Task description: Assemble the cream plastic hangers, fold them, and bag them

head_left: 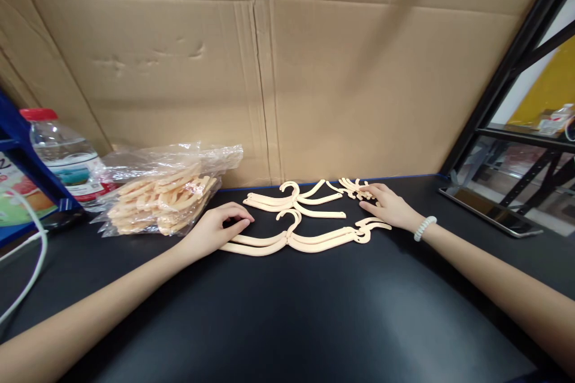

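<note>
A cream-coloured folding hanger (323,243) lies nearest me on the black table, its hook pointing away. A small curved piece (378,225) overlaps its right end. My left hand (220,227) rests over its left end, fingers loosely curved with thumb and index apart; no held thing shows. Behind lies a second hanger (269,202), with its right arms splayed apart. At the right, my right hand (390,208) reaches to a pile of small cream pieces (353,187). Its thumb and fingertips are apart at the pile's edge, partly covering pieces.
A clear plastic bag (162,200) full of cream hanger parts sits at left, beside a red-capped bottle (74,152). A white cable (38,263) curves at the left edge. Cardboard (359,84) stands behind the table. A phone or tablet (487,210) lies at right, near a black metal frame (489,93).
</note>
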Demonstrator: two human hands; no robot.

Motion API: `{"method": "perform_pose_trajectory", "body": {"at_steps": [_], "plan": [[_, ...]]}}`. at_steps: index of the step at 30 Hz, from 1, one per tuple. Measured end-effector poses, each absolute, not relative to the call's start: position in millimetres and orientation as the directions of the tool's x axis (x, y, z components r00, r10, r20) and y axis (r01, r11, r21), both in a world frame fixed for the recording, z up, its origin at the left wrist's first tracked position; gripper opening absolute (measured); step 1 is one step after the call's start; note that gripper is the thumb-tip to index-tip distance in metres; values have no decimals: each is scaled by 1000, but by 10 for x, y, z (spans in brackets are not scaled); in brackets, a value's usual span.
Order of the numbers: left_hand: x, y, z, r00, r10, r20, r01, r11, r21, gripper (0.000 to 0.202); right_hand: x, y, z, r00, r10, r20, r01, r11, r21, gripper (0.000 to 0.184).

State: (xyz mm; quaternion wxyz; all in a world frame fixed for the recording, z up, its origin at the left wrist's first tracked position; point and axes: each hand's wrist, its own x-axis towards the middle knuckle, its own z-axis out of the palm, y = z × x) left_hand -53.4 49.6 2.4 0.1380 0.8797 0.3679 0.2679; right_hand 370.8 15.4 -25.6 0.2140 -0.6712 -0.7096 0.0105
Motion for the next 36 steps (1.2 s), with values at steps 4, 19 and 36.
{"method": "perform_pose_trajectory", "body": {"at_steps": [4,19,36], "plan": [[-525,488,37,586,721,370,578,-692,433,26,3705,155,-258,-3,957,291,950,94,-297,37],[-496,470,35,544,747,381,629,-664,404,29,3688,147,-235,-9,967,255,963,77,-257,40],[-483,425,16,635,704,318,618,-710,337,40,3669,137,-225,-10,971,240,975,63,-214,43]]}}
